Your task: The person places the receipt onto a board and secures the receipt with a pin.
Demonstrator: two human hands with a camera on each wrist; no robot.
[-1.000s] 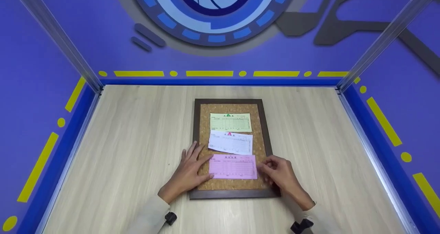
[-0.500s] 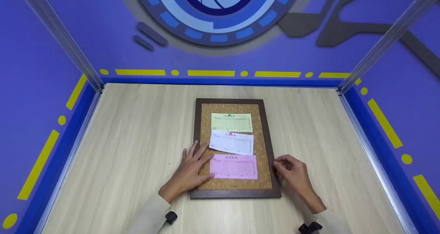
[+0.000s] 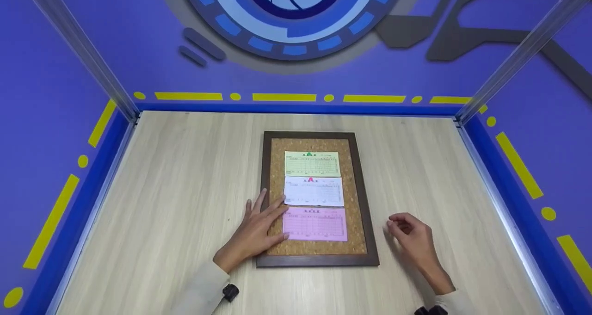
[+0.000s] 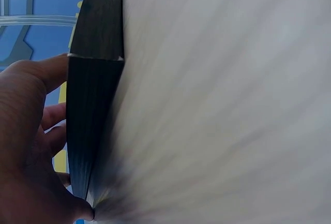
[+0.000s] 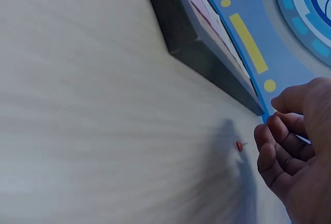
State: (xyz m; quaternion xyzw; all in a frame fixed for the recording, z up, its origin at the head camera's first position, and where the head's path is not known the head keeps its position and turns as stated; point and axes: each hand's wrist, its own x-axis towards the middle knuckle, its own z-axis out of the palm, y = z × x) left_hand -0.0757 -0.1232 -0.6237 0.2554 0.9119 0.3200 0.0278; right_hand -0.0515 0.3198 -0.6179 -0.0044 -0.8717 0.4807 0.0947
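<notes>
Cork board (image 3: 356, 199) with dark wooden frame lies flat on wooden table (image 3: 175, 190), near the centre. 3 paper slips on the cork in 1 column: green slip (image 3: 312, 163) farthest from the person, white slip (image 3: 313, 191) in the middle, pink slip (image 3: 314, 224) nearest.

Left hand (image 3: 255, 229): flat, fingers straight and spread, palm down across the board's left frame edge. Fingertips touching the left edges of the white and pink slips. Nothing gripped. Left wrist view: thumb and fingers (image 4: 49, 116) against the dark frame (image 4: 93, 131), table blurred alongside.

Right hand (image 3: 413, 238): off the board, on or just above the table to the right of the frame's lower right corner, not touching the frame. Fingers loosely curled, thumb close to fingertips; nothing seen held. Right wrist view: curled fingers (image 5: 282, 149) near a small red pushpin (image 5: 239, 145) lying on the table just beside them, apart from the fingertips. Frame corner (image 5: 207, 53) beyond the pin, well apart from the hand.
</notes>
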